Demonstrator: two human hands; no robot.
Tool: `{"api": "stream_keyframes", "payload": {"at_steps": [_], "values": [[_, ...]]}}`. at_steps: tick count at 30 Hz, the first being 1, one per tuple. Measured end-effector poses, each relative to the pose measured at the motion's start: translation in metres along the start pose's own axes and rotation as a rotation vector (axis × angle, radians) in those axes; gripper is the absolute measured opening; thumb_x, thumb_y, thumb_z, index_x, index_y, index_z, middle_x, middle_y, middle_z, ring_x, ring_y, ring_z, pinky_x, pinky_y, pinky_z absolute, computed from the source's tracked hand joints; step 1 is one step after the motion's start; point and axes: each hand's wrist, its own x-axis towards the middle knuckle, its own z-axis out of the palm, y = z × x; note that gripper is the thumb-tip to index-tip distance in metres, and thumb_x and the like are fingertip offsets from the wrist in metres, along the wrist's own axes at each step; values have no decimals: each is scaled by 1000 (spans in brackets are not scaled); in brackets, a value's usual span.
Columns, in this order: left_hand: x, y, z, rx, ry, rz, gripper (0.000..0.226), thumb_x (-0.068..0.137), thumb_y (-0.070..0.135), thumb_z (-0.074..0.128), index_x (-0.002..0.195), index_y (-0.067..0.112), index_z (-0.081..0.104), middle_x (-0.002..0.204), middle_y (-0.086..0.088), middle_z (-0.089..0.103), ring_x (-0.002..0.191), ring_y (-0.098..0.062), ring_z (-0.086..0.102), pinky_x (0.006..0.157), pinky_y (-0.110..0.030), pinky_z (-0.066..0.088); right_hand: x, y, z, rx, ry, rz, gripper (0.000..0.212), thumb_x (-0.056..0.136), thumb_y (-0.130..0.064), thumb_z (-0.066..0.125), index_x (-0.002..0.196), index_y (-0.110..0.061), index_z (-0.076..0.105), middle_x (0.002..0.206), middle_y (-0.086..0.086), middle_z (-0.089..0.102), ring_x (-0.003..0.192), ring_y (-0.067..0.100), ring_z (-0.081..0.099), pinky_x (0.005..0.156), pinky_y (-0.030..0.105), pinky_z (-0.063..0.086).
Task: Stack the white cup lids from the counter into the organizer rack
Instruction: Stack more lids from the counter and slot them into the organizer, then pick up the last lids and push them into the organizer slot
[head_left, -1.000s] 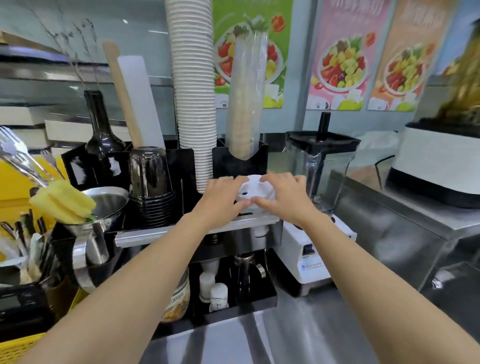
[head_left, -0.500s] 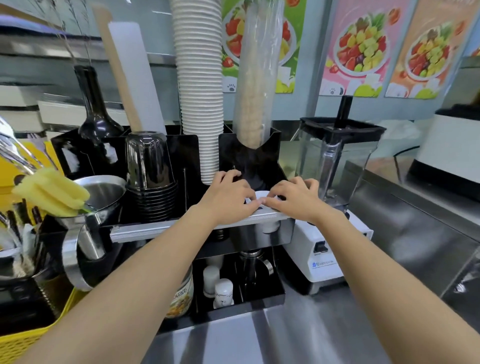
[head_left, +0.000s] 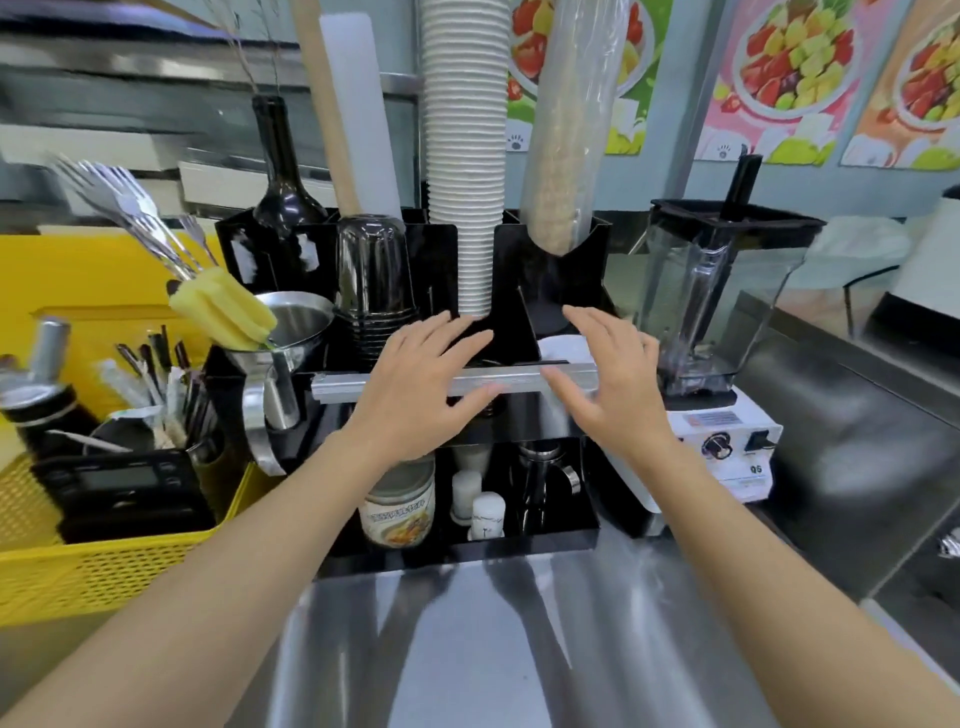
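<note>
A white cup lid (head_left: 563, 347) lies in the right front slot of the black organizer rack (head_left: 550, 421), partly hidden behind the rack's metal front bar (head_left: 519, 383). My left hand (head_left: 421, 384) hovers over the bar to the left of that slot, fingers spread and empty. My right hand (head_left: 608, 379) is just right of the lid, fingers apart, holding nothing. Neither hand touches the lid. A tall stack of white paper cups (head_left: 465, 156) and a sleeved stack of cups (head_left: 566, 130) rise from the rack behind.
A blender (head_left: 711, 312) stands right of the rack on the steel counter (head_left: 467, 649). To the left are black cups (head_left: 374, 286), a dark bottle (head_left: 285, 171), a steel funnel (head_left: 291, 327), a yellow sponge (head_left: 223, 306) and a yellow basket (head_left: 104, 566).
Both hands pressed the white lid down into the rack slot, then let go and drew apart and back. The lid stays in the slot.
</note>
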Motion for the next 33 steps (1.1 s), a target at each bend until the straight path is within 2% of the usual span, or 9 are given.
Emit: {"api": "stream_keyframes", "payload": {"at_steps": [4, 14, 18, 22, 25, 27, 29, 31, 33], "values": [[-62, -9, -14, -52, -29, -104, 60, 85, 58, 38, 134, 23, 41, 144, -4, 42, 136, -24, 29, 111, -40, 19, -33, -44, 21, 211, -94, 42, 60, 84, -43, 55, 133, -14, 37, 133, 9, 50, 122, 23, 43, 100, 37, 26], [-232, -22, 6, -122, -347, -437, 64, 87, 58, 42, 141, 28, 26, 150, 3, 31, 139, -15, 20, 112, -38, 14, -166, -142, 93, 445, -844, 102, 83, 80, -59, 55, 144, -26, 13, 151, 2, 26, 137, 16, 19, 107, 33, 14], [-292, -24, 4, -205, -523, -565, 71, 85, 57, 47, 143, 29, 17, 151, 1, 29, 139, -17, 20, 113, -39, 15, -216, -174, 106, 456, -1062, 74, 92, 72, -69, 55, 142, -31, 8, 151, 2, 26, 133, 22, 24, 105, 36, 18], [-327, -27, -5, -328, -705, -665, 92, 72, 61, 64, 143, 32, 13, 150, 4, 29, 136, -18, 23, 110, -35, 17, -244, -195, 112, 498, -1106, 16, 87, 65, -65, 61, 133, -36, 16, 135, -3, 43, 119, 19, 38, 96, 34, 25], [-345, -28, -7, -259, -804, -604, 105, 63, 55, 73, 143, 30, 10, 151, 5, 23, 136, -13, 18, 107, -28, 11, -253, -201, 114, 479, -1083, 7, 86, 66, -61, 61, 135, -35, 17, 137, -4, 43, 122, 15, 34, 96, 30, 20], [-355, -30, -7, -248, -771, -614, 104, 63, 52, 75, 143, 32, 11, 149, 9, 25, 134, -12, 17, 105, -25, 10, -255, -202, 115, 473, -1051, 29, 81, 69, -58, 60, 134, -38, 17, 136, -4, 44, 122, 16, 34, 94, 28, 19], [-358, -30, -8, -321, -669, -658, 96, 60, 49, 77, 136, 46, 19, 138, 26, 31, 127, -8, 22, 102, -18, 14, -255, -203, 115, 468, -1031, 45, 77, 71, -53, 60, 133, -37, 17, 137, -3, 43, 122, 17, 34, 94, 28, 19], [-350, -25, -11, -392, -581, -620, 87, 54, 49, 78, 117, 69, 21, 115, 53, 34, 108, 16, 28, 93, -6, 18, -255, -202, 115, 458, -1020, 52, 77, 73, -49, 60, 135, -34, 18, 140, -2, 39, 124, 18, 31, 96, 27, 19], [-335, -17, -14, -442, -510, -606, 78, 50, 54, 76, 107, 74, 25, 107, 61, 35, 99, 29, 31, 82, -6, 26, -254, -199, 112, 471, -983, 127, 76, 72, -50, 60, 133, -36, 18, 140, -3, 38, 121, 17, 30, 93, 27, 21]]}}
